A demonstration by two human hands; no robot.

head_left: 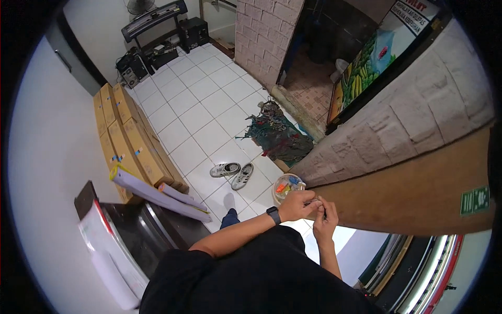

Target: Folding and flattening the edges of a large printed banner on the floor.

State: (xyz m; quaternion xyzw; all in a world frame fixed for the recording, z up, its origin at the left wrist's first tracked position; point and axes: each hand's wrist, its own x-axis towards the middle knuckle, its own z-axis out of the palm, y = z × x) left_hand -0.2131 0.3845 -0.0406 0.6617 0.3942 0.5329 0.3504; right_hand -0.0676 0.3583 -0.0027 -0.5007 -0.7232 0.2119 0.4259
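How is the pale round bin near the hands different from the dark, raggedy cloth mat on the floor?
The pale round bin has a curved rim; the dark, ragged cloth mat has frayed edges. The bin holds colourful things; the mat lies spread on white tiles. The bin is closer than the mat to the left hand. Both show mixed colours, counting the bin's contents.

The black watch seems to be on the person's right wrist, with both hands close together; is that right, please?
Not quite: the head view shows the black watch on the left wrist; the left hand and right hand are indeed close together.
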